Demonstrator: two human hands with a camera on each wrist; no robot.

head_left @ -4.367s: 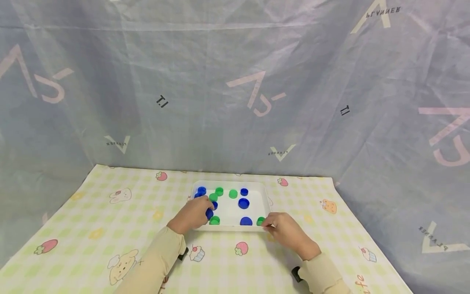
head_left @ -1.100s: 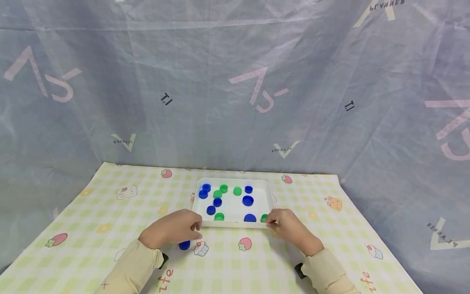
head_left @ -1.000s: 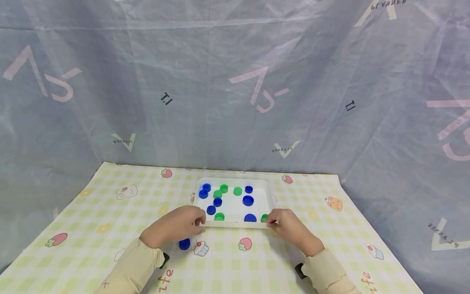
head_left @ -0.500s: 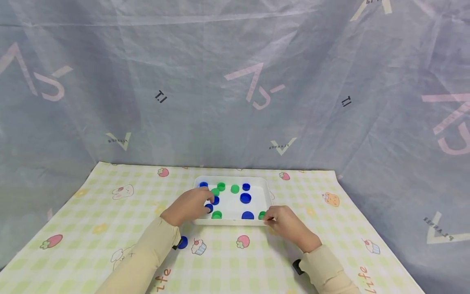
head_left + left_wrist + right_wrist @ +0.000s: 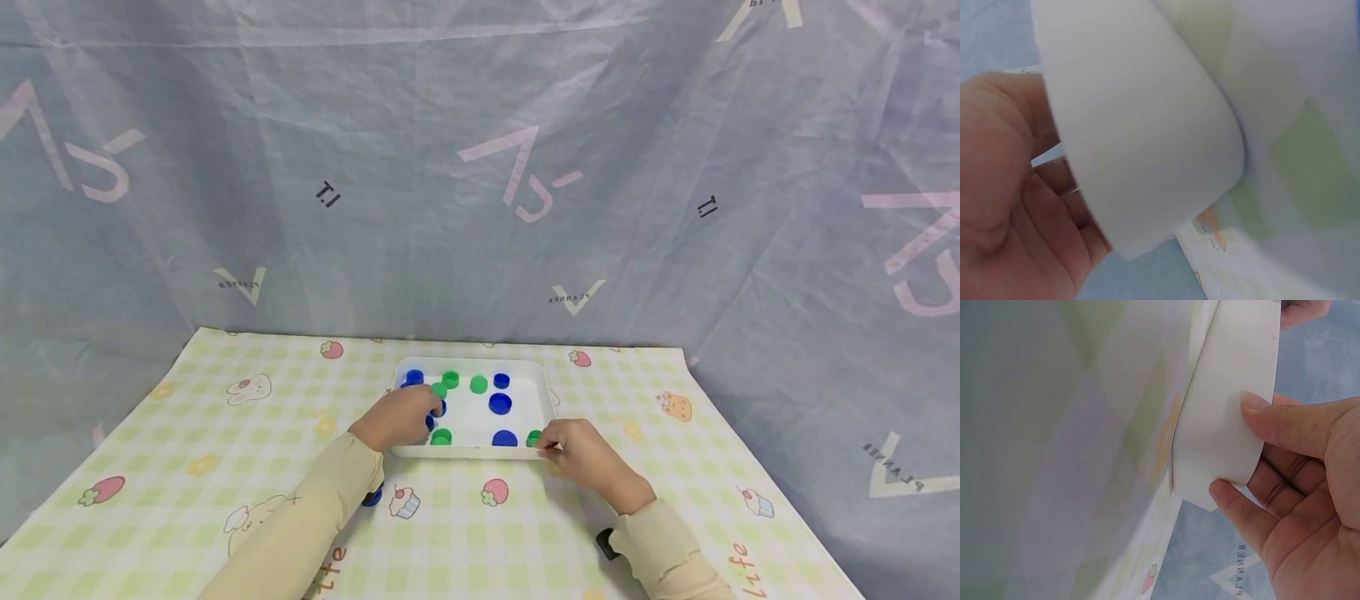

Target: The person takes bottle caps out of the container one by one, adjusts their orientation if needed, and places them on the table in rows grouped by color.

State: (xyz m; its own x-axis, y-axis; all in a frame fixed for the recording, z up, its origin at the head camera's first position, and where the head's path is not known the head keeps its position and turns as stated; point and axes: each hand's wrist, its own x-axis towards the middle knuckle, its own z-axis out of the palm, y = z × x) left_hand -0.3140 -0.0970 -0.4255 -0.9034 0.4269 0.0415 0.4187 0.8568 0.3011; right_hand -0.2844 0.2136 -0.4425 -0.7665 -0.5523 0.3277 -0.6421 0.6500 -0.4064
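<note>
A white tray point(image 5: 472, 362) lies on the checked tablecloth point(image 5: 225, 433) and holds several blue caps point(image 5: 499, 403) and green caps point(image 5: 478, 384). My left hand point(image 5: 397, 417) reaches over the tray's left rim, its fingertips at a blue cap point(image 5: 438, 408). The left wrist view shows only my palm point(image 5: 1004, 206) against the tray wall point(image 5: 1147, 137); the fingers are hidden behind it. My right hand point(image 5: 576, 443) grips the tray's near right corner. In the right wrist view its thumb point(image 5: 1272, 409) lies on the outer wall point(image 5: 1229, 425).
One blue cap point(image 5: 372, 497) lies on the cloth by my left sleeve, partly hidden by it. A grey-blue printed sheet point(image 5: 480, 167) hangs right behind the table. The cloth's edges run at the far left and right.
My left hand has moved from the loose blue cap on the cloth forward over the rim into the tray. My right hand has stayed on the tray's corner.
</note>
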